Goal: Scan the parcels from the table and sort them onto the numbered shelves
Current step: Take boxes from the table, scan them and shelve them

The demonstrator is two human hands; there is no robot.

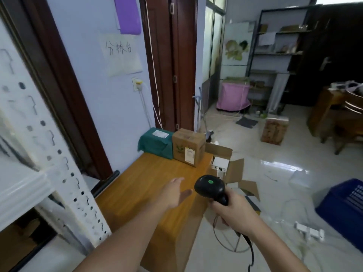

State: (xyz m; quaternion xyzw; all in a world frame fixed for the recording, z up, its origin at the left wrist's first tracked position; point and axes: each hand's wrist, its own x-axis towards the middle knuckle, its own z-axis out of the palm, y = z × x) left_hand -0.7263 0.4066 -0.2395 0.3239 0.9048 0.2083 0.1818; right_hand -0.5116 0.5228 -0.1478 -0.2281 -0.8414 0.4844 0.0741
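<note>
Two parcels, one green and one brown, stand touching at the table's 12 o'clock end; right hand grips one scanner, left hand reaches flat-fingered, empty.

Pale lilac wall ahead, dark brown door frames either side of it. Paper sign with handwritten characters taped up, purple sheet above it. White wall socket with a yellow plug, white cable running down. Floor is glossy pale tile with strong window glare. Far right: dark metal rack with clutter, pink cloth-covered unit beside it, dark wooden furniture at the edge. Printed carton stands alone on the floor; blue plastic crate near right; white power strip lies on the tile. Daylight comes from the tall glazed panels at the back.
</note>
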